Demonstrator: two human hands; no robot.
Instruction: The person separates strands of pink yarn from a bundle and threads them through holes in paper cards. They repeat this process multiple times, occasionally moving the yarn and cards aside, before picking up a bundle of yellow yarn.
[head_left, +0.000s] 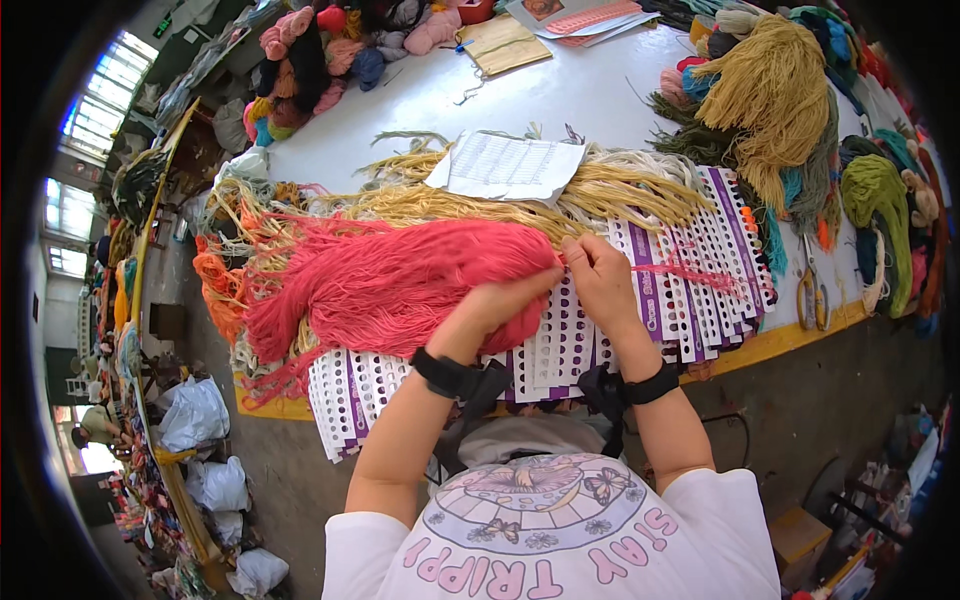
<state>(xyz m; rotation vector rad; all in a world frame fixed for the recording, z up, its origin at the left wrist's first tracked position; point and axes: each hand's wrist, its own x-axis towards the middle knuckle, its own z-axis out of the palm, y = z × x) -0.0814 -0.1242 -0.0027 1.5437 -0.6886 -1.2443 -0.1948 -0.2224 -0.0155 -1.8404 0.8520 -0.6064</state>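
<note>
I am working at a white table (560, 95) crowded with yarn. Straight ahead of me a sheet of paper (510, 165) is lying on a spread of pale yellow yarn (610, 190) that is running across the table from left to right. Under my hands rows of white and purple cards with holes (690, 300) are lying fanned along the near edge of the table. To my right a big mustard yellow bundle (770, 90) is sitting on darker green yarn, with a lime green bundle (875, 190) further right, and a pair of scissors (812, 290) is lying near the table's yellow edge. To my left orange yarn (215, 280) is hanging over the corner, and pink and dark skeins (310, 60) are piled at the far left of the table beside a notebook (505, 42).

The thick pink skein (390, 285) is lying across the cards just in front of me, stretching away to my left. My left hand (510, 300) is curling around its right end, gripping the bundle from below. My right hand (598, 275) is just beside it, fingers pinched shut on a thin pink strand (690, 272) that is trailing off to the right over the cards. Both hands are almost touching at the skein's end.
</note>
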